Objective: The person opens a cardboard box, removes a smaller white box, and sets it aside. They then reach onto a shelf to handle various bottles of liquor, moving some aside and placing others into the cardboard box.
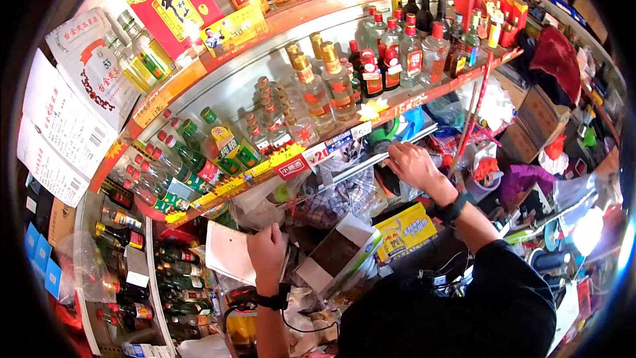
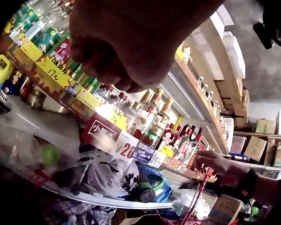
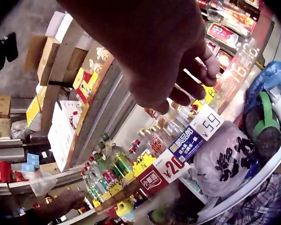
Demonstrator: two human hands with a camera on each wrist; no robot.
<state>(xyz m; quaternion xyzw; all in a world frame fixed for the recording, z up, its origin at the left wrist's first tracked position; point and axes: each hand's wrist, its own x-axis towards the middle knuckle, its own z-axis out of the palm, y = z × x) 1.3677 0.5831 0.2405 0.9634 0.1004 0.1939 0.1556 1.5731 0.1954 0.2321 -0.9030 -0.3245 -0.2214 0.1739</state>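
My left hand (image 1: 266,255) is raised in front of the lower shelf edge, overlapping a white box lid (image 1: 228,252) in the head view. Its fingers hang loosely curled in the left wrist view, with nothing showing in them. My right hand (image 1: 419,169) hovers farther right, near the shelf's price strip and a metal rail (image 1: 358,171). In the right wrist view its fingers (image 3: 192,89) are spread and relaxed, holding nothing. Clear liquor bottles (image 1: 338,86) with gold caps and green-labelled bottles (image 1: 228,142) stand on the shelf before the hands.
A red-edged upper shelf (image 1: 318,6) carries more bottles and a red gift box (image 1: 171,6). Below are a yellow carton (image 1: 405,232), a plaid cloth (image 1: 351,195) and bagged clutter. Bottles lie in a rack (image 1: 182,285) at lower left. A red-wrapped stick (image 1: 474,109) leans at right.
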